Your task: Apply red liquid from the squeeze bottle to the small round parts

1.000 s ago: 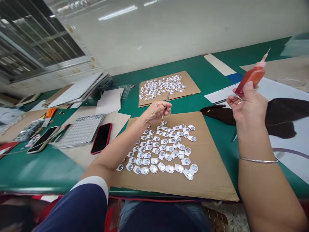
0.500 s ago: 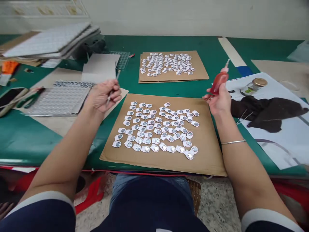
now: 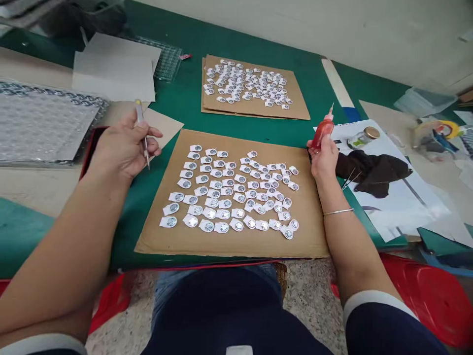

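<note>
Left hand (image 3: pixel 123 140) holding a pen-like tool (image 3: pixel 140 113), right hand (image 3: pixel 325 157) gripping a red bottle (image 3: pixel 322 133); white tags (image 3: pixel 223 214) on cardboard (image 3: pixel 236 245)

Green table (image 3: pixel 251 127), front to back

A broad cardboard sheet (image 3: pixel 229 245) lies along the near edge, with a cardboard stack (image 3: pixel 295 101) behind it. White paper (image 3: pixel 395 209) lies to the right, a pale strip (image 3: pixel 333 83) farther back, and a see-through gridded sheet (image 3: pixel 169 63) at the left rear.

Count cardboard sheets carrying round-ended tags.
2: the near sheet, by the front edge of the table; the far sheet, beyond it, stacked on a lower sheet. The lower one is mostly hidden, so I can't tell whether it carries any.
</note>
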A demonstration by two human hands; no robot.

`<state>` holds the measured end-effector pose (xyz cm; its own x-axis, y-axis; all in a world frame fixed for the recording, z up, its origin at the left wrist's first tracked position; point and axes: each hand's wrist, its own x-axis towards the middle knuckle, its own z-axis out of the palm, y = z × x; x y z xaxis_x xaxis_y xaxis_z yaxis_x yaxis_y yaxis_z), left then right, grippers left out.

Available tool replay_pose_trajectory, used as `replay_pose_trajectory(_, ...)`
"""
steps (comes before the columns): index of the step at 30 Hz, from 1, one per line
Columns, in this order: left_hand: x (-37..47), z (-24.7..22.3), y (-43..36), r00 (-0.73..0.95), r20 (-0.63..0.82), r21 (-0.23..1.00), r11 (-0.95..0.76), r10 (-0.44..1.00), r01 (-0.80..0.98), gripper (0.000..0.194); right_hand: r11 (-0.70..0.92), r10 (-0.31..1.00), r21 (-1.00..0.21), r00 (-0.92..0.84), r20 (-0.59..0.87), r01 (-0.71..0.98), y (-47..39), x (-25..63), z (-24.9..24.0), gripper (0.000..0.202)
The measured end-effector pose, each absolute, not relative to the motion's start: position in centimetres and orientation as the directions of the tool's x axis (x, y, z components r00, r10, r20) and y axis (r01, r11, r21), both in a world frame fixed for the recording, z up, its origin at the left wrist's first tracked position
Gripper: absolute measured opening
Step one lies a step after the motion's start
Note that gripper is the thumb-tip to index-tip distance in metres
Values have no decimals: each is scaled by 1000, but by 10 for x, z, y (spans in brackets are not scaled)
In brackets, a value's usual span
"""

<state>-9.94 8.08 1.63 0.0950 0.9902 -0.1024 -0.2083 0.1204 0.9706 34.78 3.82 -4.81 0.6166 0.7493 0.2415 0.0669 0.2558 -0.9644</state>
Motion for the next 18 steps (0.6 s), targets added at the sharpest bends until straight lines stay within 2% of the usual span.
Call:
replay_pose_trajectory(2,-97,7,84,37,-169,956,173,985,-235,12,252,757,-966,609,238,63,38,346,-49,33)
replay_pose_trajectory(6,-95,-2,85,-2,-235,945,228,972,-235,19,264,734,-964,644,216,23,38,347,-50,24)
replay_pose_trajectory(11,-97,-7,84,22,-329,918,325,944,-228,22,302,701,-953,682,210,-17,40,358,-58,23)
replay_pose_trajectory(16,-99,-13,84,-3,-307,920,296,952,-257,20,280,752,-954,592,290,111,36,359,-62,28)
replay_pose_trajectory(18,-99,-13,83,-37,-292,923,271,956,-275,19,172,760,-960,589,273,222,31,355,-62,32)
